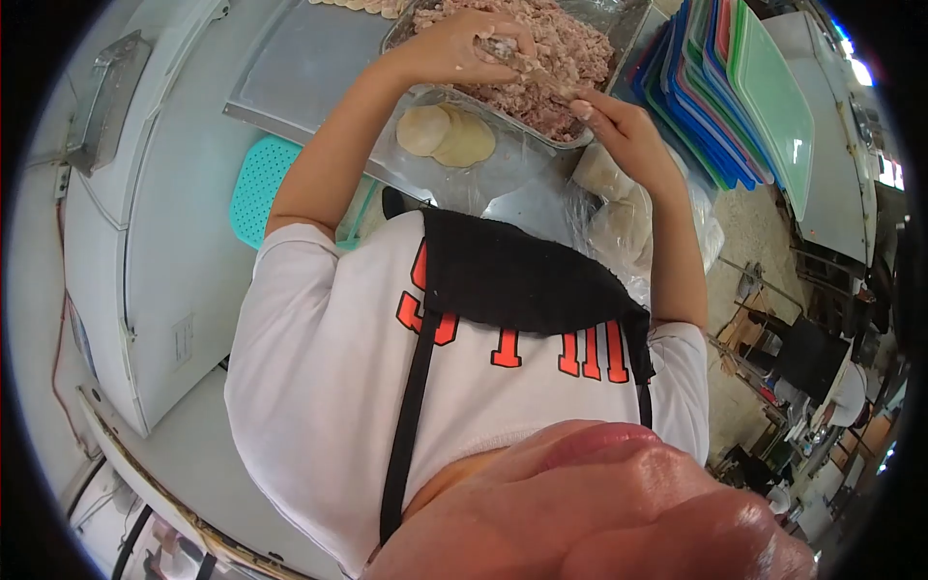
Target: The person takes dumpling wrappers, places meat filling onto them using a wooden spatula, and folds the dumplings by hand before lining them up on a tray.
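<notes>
My left hand (474,50) is curled over a large metal tray (563,143), cupping a pale lump (498,44) smeared with minced meat. My right hand (621,133) reaches in from the right with its fingers pinched on a thin, meat-coated utensil (551,83) whose tip points at the left hand. Its exact kind is hard to tell. Ground raw meat (570,43) fills the tray below both hands. Close in front lie a few round, flat dough wrappers (443,133), overlapping on the metal worktop.
Clear plastic bags with pale contents (621,217) sit by my right forearm. Coloured plastic sheets (773,97) stand stacked at the right. A turquoise perforated basket (259,193) is below my left arm. A white refrigerator-like cabinet (184,242) stands at the left.
</notes>
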A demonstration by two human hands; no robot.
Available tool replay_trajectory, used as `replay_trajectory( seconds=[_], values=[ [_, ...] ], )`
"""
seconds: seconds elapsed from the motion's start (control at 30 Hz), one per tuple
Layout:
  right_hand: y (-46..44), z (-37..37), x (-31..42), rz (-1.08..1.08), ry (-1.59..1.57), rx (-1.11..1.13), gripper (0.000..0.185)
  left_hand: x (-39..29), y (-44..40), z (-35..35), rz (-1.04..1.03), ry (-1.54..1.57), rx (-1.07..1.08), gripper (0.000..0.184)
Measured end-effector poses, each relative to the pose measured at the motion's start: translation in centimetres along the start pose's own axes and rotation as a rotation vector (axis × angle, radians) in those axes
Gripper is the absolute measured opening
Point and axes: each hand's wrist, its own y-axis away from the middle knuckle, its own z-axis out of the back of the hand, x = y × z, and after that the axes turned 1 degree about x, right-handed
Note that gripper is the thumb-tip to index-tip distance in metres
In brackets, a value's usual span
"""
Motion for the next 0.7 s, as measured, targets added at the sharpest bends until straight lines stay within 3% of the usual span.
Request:
replay_trajectory(
  seconds=[0.03,0.13,0.17,0.27,0.3,0.37,0.47,0.57,0.67,0.7],
  values=[
    [-0.2,0.2,0.4,0.017,-0.036,-0.001,0.033,0.1,-0.2,0.0,0.030,-0.051,0.027,0.038],
    [-0.1,2.2,4.7,-0.081,0.546,-0.203,0.027,0.2,0.4,-0.1,0.257,0.064,-0.050,0.036],
    [-0.1,1.4,5.4,0.001,0.474,-0.279,0.024,0.3,0.8,-0.4,0.355,0.150,-0.095,0.037],
    [-0.7,-0.1,4.6,0.071,0.576,-0.248,0.023,2.8,0.5,-0.6,0.107,0.078,-0.097,0.041],
    [-0.8,1.0,5.1,-0.065,0.678,-0.169,0.024,2.7,0.7,-0.5,0.133,0.024,-0.108,0.046],
    [-0.9,3.1,6.4,-0.104,0.559,-0.170,0.026,2.3,1.2,0.3,0.184,-0.092,-0.128,0.056],
    [-0.9,3.3,8.1,-0.080,0.355,-0.208,0.028,2.9,2.5,1.0,0.182,-0.018,-0.265,0.052],
    [-2.5,0.7,9.4,0.019,0.324,-0.184,0.027,2.3,3.3,3.5,0.132,0.163,-0.056,0.045],
    [-4.3,-1.9,9.6,-0.086,0.197,-0.021,0.026,3.3,4.2,5.1,-0.072,0.195,-0.042,0.042],
    [-5.2,-1.5,9.6,0.054,0.371,-0.051,0.025,3.8,4.7,5.5,-0.075,0.132,-0.097,0.040]
  ],
)
